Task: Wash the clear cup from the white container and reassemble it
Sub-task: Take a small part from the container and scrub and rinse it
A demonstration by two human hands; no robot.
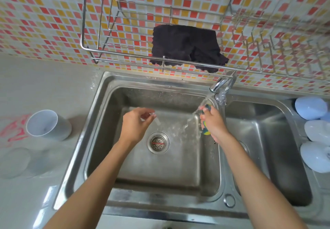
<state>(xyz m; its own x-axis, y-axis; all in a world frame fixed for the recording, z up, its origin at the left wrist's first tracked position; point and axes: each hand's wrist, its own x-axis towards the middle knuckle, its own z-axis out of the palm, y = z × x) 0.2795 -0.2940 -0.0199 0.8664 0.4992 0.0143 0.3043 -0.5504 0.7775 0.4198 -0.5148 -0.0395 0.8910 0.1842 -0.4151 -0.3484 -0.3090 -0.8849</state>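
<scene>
My left hand [137, 123] hovers over the left sink basin [160, 166], fingertips pinched on a small clear piece [156, 119] that is too blurred to identify. Under the running stream from the faucet [218, 84], my right hand [213, 123] grips a yellow, green and blue sponge [206, 130]. The white container [47, 125] stands tilted on the left counter with its mouth toward me. Nearer to me on that counter rests a clear cup [16, 162], faint and hard to make out.
A wire rack [125, 50] on the tiled wall holds a dark cloth [185, 46] above the sink. The drain strainer [158, 142] sits mid-basin. A second basin [267, 157] lies to the right, with pale blue bowls [314, 130] along its right edge.
</scene>
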